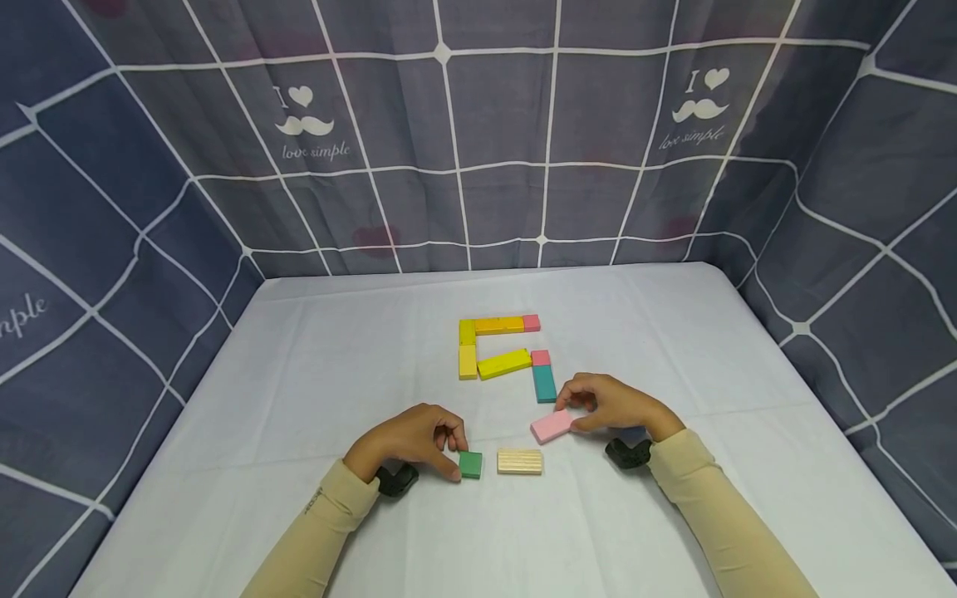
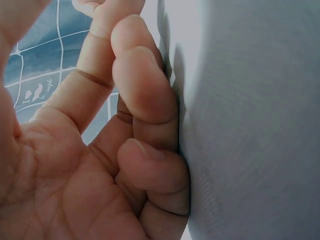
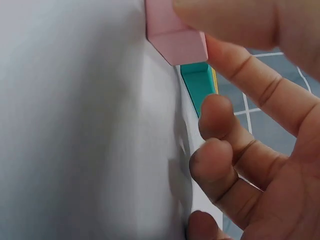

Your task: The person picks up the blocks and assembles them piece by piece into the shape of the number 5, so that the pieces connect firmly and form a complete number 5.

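Note:
My right hand (image 1: 616,403) pinches one end of a pink block (image 1: 552,427) between thumb and index finger, low over the white cloth. The right wrist view shows the thumb on this pink block (image 3: 177,47), with a teal block (image 3: 198,82) behind it. My left hand (image 1: 419,436) has its thumb and index fingertips at the left end of a green block (image 1: 470,465), which they appear to pinch. In the left wrist view the fingers (image 2: 150,95) curl against the cloth and the green block is hidden. A ribbed pale wooden block (image 1: 519,462) lies between the hands.
Farther back lies an open outline of blocks: yellow ones (image 1: 467,362), an orange one (image 1: 499,325), small pink ones (image 1: 532,323) and a teal one (image 1: 544,384). One yellow block (image 1: 504,364) is tilted. Grey checked curtains (image 1: 493,208) surround the white-covered table (image 1: 336,349).

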Action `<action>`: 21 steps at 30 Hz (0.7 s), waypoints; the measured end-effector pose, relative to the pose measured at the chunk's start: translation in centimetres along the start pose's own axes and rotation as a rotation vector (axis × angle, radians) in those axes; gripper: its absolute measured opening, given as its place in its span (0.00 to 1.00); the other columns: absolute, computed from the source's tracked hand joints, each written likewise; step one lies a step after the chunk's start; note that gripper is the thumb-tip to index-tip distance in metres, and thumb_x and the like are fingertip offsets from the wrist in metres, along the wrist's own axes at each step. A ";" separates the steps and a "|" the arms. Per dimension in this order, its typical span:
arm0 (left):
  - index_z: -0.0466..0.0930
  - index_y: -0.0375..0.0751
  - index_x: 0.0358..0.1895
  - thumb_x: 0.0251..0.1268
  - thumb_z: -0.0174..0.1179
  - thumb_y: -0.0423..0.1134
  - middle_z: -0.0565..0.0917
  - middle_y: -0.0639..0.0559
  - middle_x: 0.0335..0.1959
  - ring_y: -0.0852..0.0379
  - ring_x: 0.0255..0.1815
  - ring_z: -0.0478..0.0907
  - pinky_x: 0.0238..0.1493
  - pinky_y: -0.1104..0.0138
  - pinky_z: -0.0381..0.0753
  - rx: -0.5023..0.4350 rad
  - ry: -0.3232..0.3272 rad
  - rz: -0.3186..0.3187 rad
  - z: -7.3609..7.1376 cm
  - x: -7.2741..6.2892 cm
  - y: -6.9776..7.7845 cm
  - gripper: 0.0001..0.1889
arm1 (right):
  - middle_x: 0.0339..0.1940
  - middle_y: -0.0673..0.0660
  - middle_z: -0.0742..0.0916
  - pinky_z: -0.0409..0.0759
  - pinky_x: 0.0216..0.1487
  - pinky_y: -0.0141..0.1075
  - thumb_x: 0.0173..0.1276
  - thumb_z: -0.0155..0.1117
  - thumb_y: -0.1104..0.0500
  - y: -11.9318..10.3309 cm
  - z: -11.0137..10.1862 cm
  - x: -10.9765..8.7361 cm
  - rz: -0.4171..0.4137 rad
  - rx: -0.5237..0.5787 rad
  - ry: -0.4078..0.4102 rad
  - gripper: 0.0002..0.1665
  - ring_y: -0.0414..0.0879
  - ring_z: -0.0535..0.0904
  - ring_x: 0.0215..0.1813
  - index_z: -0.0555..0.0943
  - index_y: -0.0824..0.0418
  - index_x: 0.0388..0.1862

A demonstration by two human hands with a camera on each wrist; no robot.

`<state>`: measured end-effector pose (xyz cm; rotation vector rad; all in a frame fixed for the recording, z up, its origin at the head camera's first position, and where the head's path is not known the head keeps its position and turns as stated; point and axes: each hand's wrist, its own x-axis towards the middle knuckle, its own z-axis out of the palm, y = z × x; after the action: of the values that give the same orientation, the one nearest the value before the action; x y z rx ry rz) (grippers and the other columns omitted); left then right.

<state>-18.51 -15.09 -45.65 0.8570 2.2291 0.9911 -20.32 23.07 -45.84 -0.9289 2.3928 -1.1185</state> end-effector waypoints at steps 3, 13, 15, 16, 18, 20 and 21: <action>0.88 0.47 0.34 0.50 0.86 0.36 0.85 0.62 0.32 0.65 0.29 0.72 0.34 0.72 0.72 0.000 -0.001 -0.002 0.0 0.0 0.1 0.13 | 0.38 0.50 0.79 0.72 0.41 0.33 0.65 0.78 0.66 -0.1 0.1 0.2 0.014 -0.004 0.000 0.14 0.43 0.72 0.39 0.88 0.61 0.48; 0.88 0.48 0.34 0.50 0.86 0.36 0.84 0.62 0.32 0.65 0.29 0.72 0.34 0.72 0.71 0.006 -0.001 -0.007 0.0 0.0 0.1 0.13 | 0.37 0.50 0.80 0.72 0.40 0.32 0.64 0.78 0.67 -0.4 0.3 0.8 -0.003 -0.021 -0.002 0.14 0.44 0.73 0.39 0.88 0.61 0.48; 0.88 0.48 0.34 0.50 0.86 0.36 0.84 0.62 0.31 0.65 0.28 0.72 0.34 0.72 0.71 0.008 -0.001 -0.008 0.0 0.0 0.1 0.14 | 0.37 0.50 0.80 0.72 0.41 0.32 0.65 0.78 0.67 -0.5 0.4 0.9 -0.004 -0.023 -0.002 0.14 0.44 0.73 0.39 0.88 0.60 0.48; 0.88 0.48 0.34 0.50 0.86 0.36 0.84 0.62 0.31 0.65 0.28 0.72 0.34 0.72 0.71 0.006 -0.001 -0.008 0.0 0.0 0.1 0.14 | 0.36 0.50 0.80 0.72 0.40 0.33 0.64 0.78 0.67 -0.5 0.4 1.0 -0.008 -0.025 -0.003 0.14 0.44 0.73 0.38 0.88 0.60 0.48; 0.88 0.48 0.34 0.50 0.86 0.36 0.84 0.61 0.32 0.65 0.28 0.72 0.34 0.72 0.71 0.007 -0.001 -0.008 0.0 0.0 0.1 0.13 | 0.36 0.50 0.79 0.72 0.40 0.33 0.65 0.78 0.67 -0.5 0.4 1.1 -0.014 -0.028 -0.006 0.13 0.44 0.73 0.38 0.88 0.60 0.48; 0.88 0.48 0.34 0.50 0.86 0.36 0.84 0.61 0.32 0.65 0.28 0.72 0.34 0.72 0.71 0.007 -0.001 -0.007 0.0 0.0 0.1 0.13 | 0.35 0.50 0.79 0.72 0.40 0.33 0.65 0.78 0.68 -0.5 0.4 1.2 -0.014 -0.031 -0.009 0.14 0.43 0.73 0.37 0.88 0.59 0.48; 0.88 0.48 0.34 0.51 0.86 0.36 0.85 0.61 0.32 0.65 0.28 0.72 0.34 0.72 0.71 0.008 -0.002 -0.005 0.0 0.0 0.1 0.13 | 0.35 0.51 0.79 0.71 0.40 0.33 0.65 0.78 0.68 -0.5 0.4 1.3 -0.013 -0.032 -0.010 0.14 0.43 0.72 0.37 0.88 0.59 0.48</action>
<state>-18.54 -15.04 -45.59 0.8549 2.2340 0.9800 -20.85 21.71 -45.70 -0.9598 2.4063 -1.0815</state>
